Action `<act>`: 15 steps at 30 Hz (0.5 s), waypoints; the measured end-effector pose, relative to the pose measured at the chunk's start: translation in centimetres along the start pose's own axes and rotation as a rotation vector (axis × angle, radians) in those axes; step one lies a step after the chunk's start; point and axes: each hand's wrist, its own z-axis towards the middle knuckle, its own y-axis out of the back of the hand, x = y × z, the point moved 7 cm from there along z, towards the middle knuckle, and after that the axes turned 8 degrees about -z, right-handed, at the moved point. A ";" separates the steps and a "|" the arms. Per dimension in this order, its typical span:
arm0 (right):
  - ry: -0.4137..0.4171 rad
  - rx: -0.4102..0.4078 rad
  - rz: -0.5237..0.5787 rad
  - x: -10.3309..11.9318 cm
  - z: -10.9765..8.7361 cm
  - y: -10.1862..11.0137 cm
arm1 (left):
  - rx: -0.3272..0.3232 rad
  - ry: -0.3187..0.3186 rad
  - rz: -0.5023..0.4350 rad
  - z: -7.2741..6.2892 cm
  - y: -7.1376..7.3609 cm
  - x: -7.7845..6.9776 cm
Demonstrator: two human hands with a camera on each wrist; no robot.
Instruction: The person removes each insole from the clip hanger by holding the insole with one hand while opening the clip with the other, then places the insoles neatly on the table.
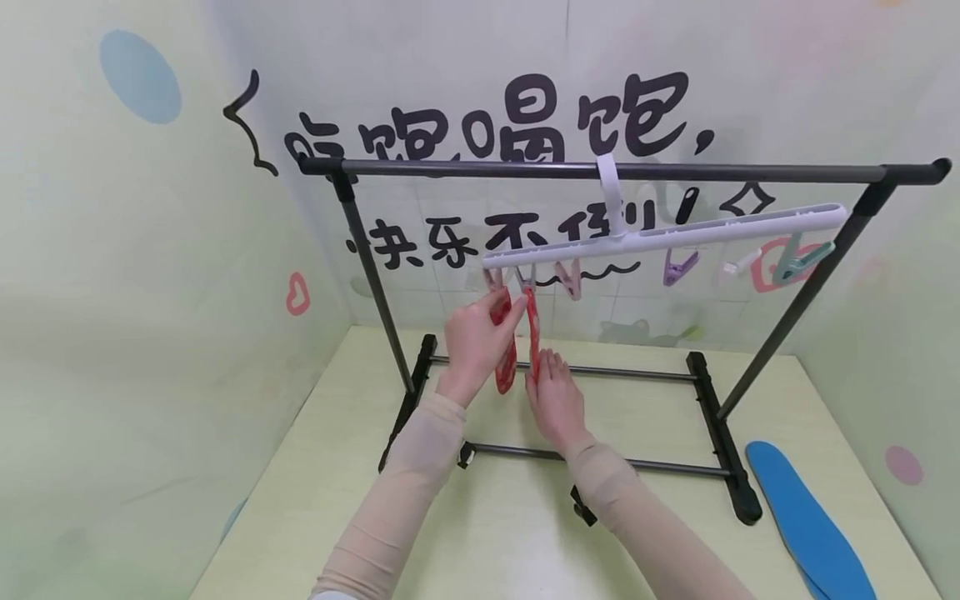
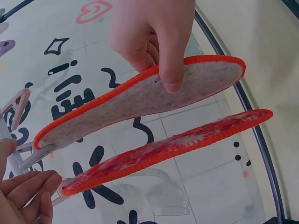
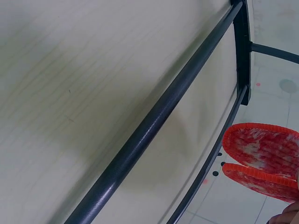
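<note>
Pinching a red-edged fabric insole (image 1: 534, 333) is the right hand (image 1: 557, 404); the left hand's (image 1: 474, 340) grip I cannot tell. Upper centre, a black metal rail (image 1: 480, 169) partly hides black lettering (image 1: 531, 81) "吃饱喝饱"; lower right, a flat blue insole (image 1: 813, 525).

Room beneath purple clip (image 1: 680, 268), rack bar (image 1: 465, 169) above, gap between red insoles (image 2: 168, 148), depth behind uncertain
</note>
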 end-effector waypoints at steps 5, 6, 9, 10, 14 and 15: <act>0.007 -0.027 -0.014 -0.1 -0.6 0.2 | -0.001 -0.009 0.016 -0.2 -0.2 -0.6; 0.010 -0.033 -0.016 -0.1 -0.8 0.3 | -0.003 -0.012 0.016 -0.2 -0.2 -0.8; 0.016 -0.038 -0.017 0.0 -1.2 0.4 | -0.014 -0.017 0.020 -0.3 -0.3 -1.1; 0.018 -0.036 -0.017 0.0 -1.4 0.5 | -0.018 -0.016 0.019 -0.4 -0.3 -1.2; 0.029 -0.051 -0.009 0.2 -2.0 0.7 | -0.035 -0.012 0.023 -0.4 -0.3 -1.7; 0.034 -0.061 -0.007 0.2 -2.2 0.8 | -0.036 -0.009 0.022 -0.4 -0.3 -1.7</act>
